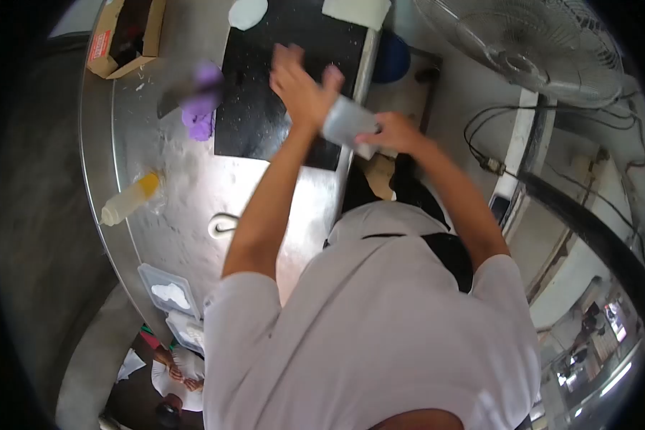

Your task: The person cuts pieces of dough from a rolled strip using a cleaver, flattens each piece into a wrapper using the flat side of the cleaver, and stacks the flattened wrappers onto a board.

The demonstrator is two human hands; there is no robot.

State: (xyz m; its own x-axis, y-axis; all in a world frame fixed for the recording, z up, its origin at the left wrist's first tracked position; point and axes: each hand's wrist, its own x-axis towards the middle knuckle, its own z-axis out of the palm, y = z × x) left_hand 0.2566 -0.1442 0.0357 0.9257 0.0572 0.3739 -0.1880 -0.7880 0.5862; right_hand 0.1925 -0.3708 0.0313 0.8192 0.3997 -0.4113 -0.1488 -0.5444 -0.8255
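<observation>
My right hand [394, 132] is closed on a grey, flat-faced rectangular block [347, 123], blurred by motion; I cannot make out its kind. My left hand [301, 86] is held over the black board [265, 122], fingers spread and smeared, with nothing in it. The block overlaps the heel of my left hand; whether they touch I cannot tell. At the board's far edge lie a flat white round piece [248, 13] and a white slab [357, 10]. To the left, a dark blade [186, 94] rests across a purple cloth [199, 122].
A squeeze bottle [130, 199] lies on the metal table [193, 175], near a white coiled piece [223, 226] and a plastic tub [168, 290] of white stuff. A cardboard box [130, 36] sits far left, a fan [530, 46] far right. Another person [179, 376] is lower left.
</observation>
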